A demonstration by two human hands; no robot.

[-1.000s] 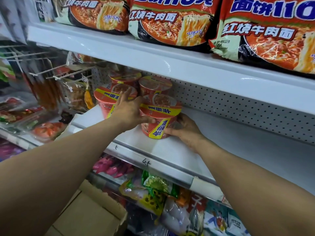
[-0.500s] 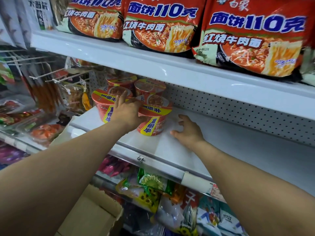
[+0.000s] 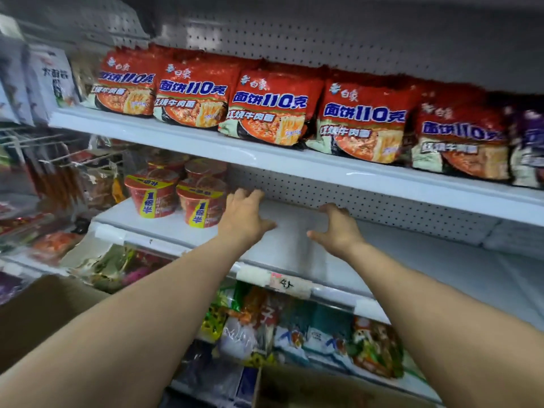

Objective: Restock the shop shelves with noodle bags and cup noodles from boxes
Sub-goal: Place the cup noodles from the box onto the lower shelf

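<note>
Noodle bags [image 3: 270, 113] read "面饼110克"; cup noodles [image 3: 201, 206] "1倍半".

Arms bare to the frame's edge; left hand [image 3: 245, 214] and right hand [image 3: 338, 228] apparently bare too, though blurred.

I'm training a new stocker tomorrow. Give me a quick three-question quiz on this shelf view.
1. True or false: the cups stand at the right end of their shelf.
2. Relative to the cups, the bags sit: A) one shelf above, B) one shelf below, C) on the same shelf.
3. Fill in: the left hand and the right hand each hold ____.
Key: 1 false; 2 A; 3 nothing.
</note>
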